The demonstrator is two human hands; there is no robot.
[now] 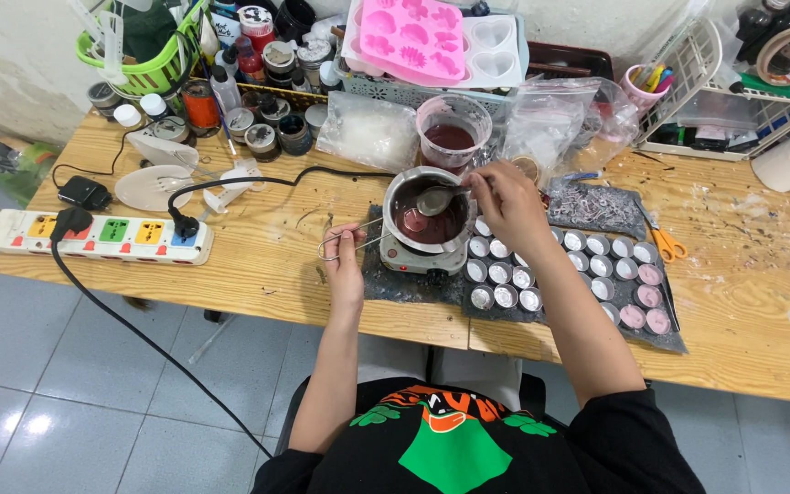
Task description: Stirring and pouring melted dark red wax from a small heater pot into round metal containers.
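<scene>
- A cluttered wooden workbench [258, 265] stands over grey floor tiles, with jars and moulds crowded along the wall behind the small steel pot [427, 215].
- The pot sits on a little hotplate [418, 261], holding dark red liquid.
- Left hand [345, 270] is closed on the pot's wire handle [345, 240], to the pot's left.
- Right hand [505, 201] pinches a metal spoon [436, 199] over the liquid.
- The pot is likely hot, light and easily tipped, so it is best held by the handle.
- Small round cups [505, 274] lie right of the pot.

A white power strip [101, 236], pink moulds [413, 38], perhaps scissors [662, 240].
</scene>
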